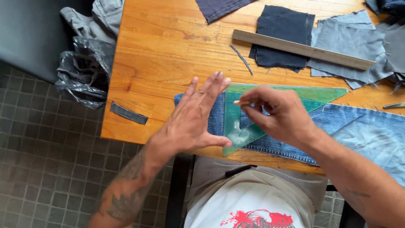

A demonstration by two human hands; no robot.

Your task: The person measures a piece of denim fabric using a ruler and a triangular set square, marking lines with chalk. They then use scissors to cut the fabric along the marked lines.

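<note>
Person stands at the wooden butcher-block counter (168,46), marking denim. Left hand (192,120) lies flat and spread, fingers apart, pressing the left edge of the translucent green plastic set square (236,120) down onto the strip of blue denim fabric (363,131) that runs along the near edge of the counter. Right hand (278,112) is closed in a pinch on a small pale piece of tailor's chalk (241,102), tip right at the set square's upper left corner, over the denim. Step in hand looks like ruling a line along the square's edge; I cannot tell whether a mark is already down. Next move, by my reading, calls for steady downward pressure from the left hand so the square doesn't slide, and an even drag of the chalk tight against the edge. Further back: a long pale wooden straightedge (303,49) lying across dark navy (282,29) and grey-blue fabric scraps (350,42), well apart from the hands. A small cut denim strip (128,113) sits near the counter's left edge; crumpled black plastic bag (84,69) on the grey tiled floor (46,156) beside it.
</note>
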